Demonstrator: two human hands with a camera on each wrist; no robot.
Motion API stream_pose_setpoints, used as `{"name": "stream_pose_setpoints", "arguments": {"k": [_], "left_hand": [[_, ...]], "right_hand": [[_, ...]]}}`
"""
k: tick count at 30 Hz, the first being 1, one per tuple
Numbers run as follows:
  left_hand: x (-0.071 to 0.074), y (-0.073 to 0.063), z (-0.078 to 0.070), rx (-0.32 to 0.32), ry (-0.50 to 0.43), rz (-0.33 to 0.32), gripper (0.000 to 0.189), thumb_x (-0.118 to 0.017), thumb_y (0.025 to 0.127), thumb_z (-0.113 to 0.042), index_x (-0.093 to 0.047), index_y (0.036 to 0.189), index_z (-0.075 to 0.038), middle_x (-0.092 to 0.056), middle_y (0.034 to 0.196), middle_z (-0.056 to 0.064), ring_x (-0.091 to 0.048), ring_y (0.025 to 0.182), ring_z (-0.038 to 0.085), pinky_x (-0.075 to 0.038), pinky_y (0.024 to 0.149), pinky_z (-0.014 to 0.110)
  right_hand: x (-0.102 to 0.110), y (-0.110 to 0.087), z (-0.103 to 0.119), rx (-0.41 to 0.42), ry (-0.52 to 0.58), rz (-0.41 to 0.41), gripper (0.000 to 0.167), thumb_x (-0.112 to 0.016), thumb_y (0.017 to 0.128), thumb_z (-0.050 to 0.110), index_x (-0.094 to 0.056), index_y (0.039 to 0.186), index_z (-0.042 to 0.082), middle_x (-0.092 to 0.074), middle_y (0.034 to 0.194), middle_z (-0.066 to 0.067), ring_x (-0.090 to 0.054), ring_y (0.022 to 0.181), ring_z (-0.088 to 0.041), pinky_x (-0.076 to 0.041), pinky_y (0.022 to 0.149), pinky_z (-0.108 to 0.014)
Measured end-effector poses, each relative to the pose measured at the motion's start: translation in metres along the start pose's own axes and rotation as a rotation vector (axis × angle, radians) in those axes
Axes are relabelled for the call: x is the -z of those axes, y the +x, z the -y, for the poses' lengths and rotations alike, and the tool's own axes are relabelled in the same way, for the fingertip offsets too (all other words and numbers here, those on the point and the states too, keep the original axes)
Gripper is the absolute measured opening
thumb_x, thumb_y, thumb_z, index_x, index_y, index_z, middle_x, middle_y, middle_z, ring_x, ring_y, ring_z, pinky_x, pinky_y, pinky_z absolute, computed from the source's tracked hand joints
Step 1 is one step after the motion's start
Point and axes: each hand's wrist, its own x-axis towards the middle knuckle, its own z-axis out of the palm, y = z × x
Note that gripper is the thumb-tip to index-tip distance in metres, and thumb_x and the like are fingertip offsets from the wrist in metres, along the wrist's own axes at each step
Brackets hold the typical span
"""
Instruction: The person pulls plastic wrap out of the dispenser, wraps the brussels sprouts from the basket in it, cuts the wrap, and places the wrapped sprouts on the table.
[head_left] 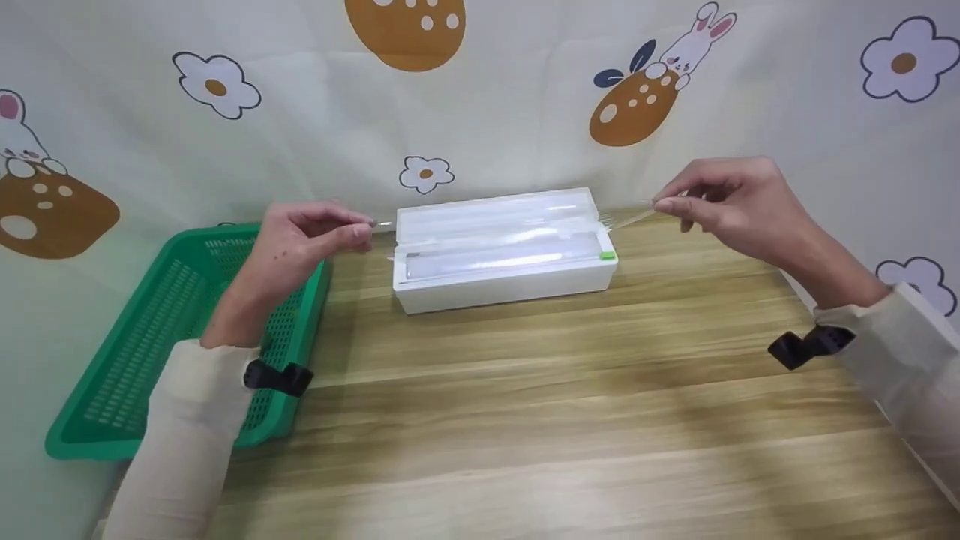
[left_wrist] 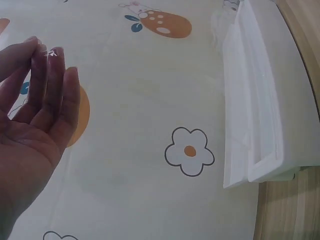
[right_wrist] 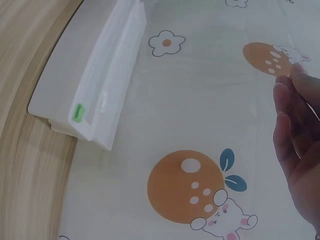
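A white cling film dispenser (head_left: 510,289) stands at the back of the table with its lid (head_left: 487,212) tipped open. Inside lies a clear film roll (head_left: 502,256), and a green tab (head_left: 607,256) marks the right end. Thin, see-through cling film (head_left: 626,219) stretches past both ends of the box. My left hand (head_left: 296,240) pinches its left end between thumb and fingers, left of the box. To the right and slightly higher, my right hand (head_left: 739,202) pinches the other end. In the left wrist view a shiny scrap of film shows at the fingertips (left_wrist: 59,52).
A green plastic basket (head_left: 94,448) with slotted walls sits at the left, beneath my left forearm. Behind the box hangs a pale cloth (head_left: 510,112) printed with flowers and rabbits. Wood-grain table top (head_left: 525,390) extends in front of the dispenser.
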Motion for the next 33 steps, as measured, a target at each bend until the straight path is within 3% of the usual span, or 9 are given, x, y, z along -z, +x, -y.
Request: {"name": "stream_pose_setpoints", "arguments": {"k": [7,13,18,22,26,33], "left_hand": [[-0.005,-0.013,0.011,-0.052,0.008,0.087,0.013,-0.068,0.093,-0.001,-0.073,0.102,0.007,-0.074,0.089,-0.003,-0.07,0.077,0.017,-0.059,0.074,0.024],[-0.005,-0.027,0.023,-0.075,0.004,0.269,0.012,-0.067,0.092,0.0,-0.074,0.1,0.006,-0.072,0.09,-0.002,-0.069,0.076,0.018,-0.06,0.071,0.025],[-0.009,-0.039,0.037,-0.099,-0.075,0.376,0.012,-0.067,0.092,0.001,-0.075,0.099,0.007,-0.073,0.092,0.002,-0.069,0.075,0.016,-0.061,0.067,0.028],[-0.016,-0.048,0.052,-0.133,-0.137,0.434,0.012,-0.065,0.092,0.005,-0.075,0.098,0.008,-0.073,0.091,-0.002,-0.07,0.077,0.012,-0.061,0.067,0.03],[-0.023,-0.057,0.064,-0.108,-0.102,0.488,0.011,-0.068,0.092,0.001,-0.077,0.097,0.002,-0.074,0.091,-0.004,-0.069,0.075,0.012,-0.061,0.067,0.028],[-0.031,-0.066,0.078,-0.09,-0.049,0.517,0.01,-0.071,0.09,-0.002,-0.079,0.096,-0.001,-0.075,0.09,0.011,-0.064,0.073,0.006,-0.056,0.064,0.023]], "right_hand": [[-0.002,-0.017,-0.001,0.031,0.038,0.083,0.01,-0.075,0.087,0.002,-0.079,0.088,0.011,-0.066,0.071,0.011,-0.057,0.056,-0.006,-0.041,0.046,-0.017],[-0.005,-0.033,-0.004,0.041,0.059,0.194,0.013,-0.078,0.084,0.001,-0.079,0.084,0.013,-0.068,0.072,0.012,-0.058,0.056,-0.006,-0.042,0.046,-0.019],[-0.012,-0.047,-0.011,0.052,0.16,0.305,0.015,-0.076,0.083,-0.002,-0.079,0.083,0.013,-0.069,0.071,0.004,-0.056,0.057,-0.006,-0.039,0.044,-0.023],[-0.02,-0.059,-0.02,0.048,0.217,0.405,0.016,-0.075,0.085,-0.001,-0.079,0.085,0.015,-0.069,0.072,0.0,-0.058,0.059,-0.006,-0.042,0.045,-0.023],[-0.026,-0.068,-0.027,0.042,0.233,0.463,0.016,-0.075,0.086,0.001,-0.079,0.086,0.016,-0.068,0.071,0.001,-0.057,0.062,-0.005,-0.046,0.049,-0.023],[-0.038,-0.08,-0.036,0.025,0.27,0.548,0.014,-0.076,0.086,0.005,-0.08,0.089,0.017,-0.069,0.072,-0.002,-0.056,0.064,-0.003,-0.047,0.052,-0.022]]}}
